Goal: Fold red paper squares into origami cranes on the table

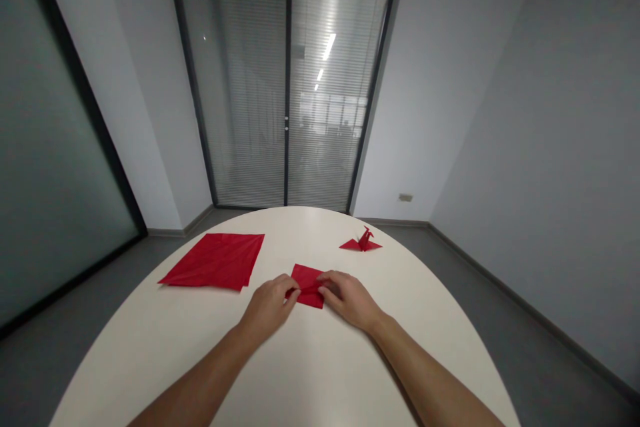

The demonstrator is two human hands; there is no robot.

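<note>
A small folded square of red paper point(309, 276) lies on the table between my two hands. A crease or raised fold runs across its middle. My left hand point(273, 302) pinches the paper's left edge between thumb and fingers. On the opposite side, my right hand point(347, 297) grips the right edge, its thumb below and fingers above the fold. The fingertips partly cover both edges of the paper.
Larger red paper sheets point(215, 261) lie in a loose stack on the left of the round white table point(300, 373). A folded red paper crane point(364, 242) stands at the back right, near the table's curved far edge. Beyond are glass doors point(285, 93) with blinds.
</note>
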